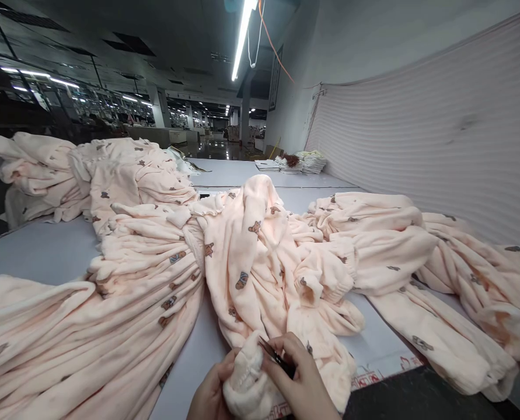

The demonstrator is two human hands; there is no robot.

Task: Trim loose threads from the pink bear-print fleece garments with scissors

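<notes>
A peach fleece garment point(251, 233) with small brown and grey animal prints lies bunched in front of me, its near end gathered into a whitish cuff-like edge point(247, 370). At the bottom of the view my left hand point(213, 385) is closed on the left side of that edge. In my right hand point(301, 373) is a small dark pair of thread snips point(281, 359), its tips at the top of the gathered fabric. The fingers of that hand also press close to the cloth. Whether the blades are cutting a thread cannot be made out.
More fleece of the same print spreads at the left point(49, 338), and further pieces point(386, 245) lie at the right. A pale table point(224, 173) carries them all. Stacked white pieces point(310, 162) sit at its far end, beside a striped sheet point(426, 128) along the wall.
</notes>
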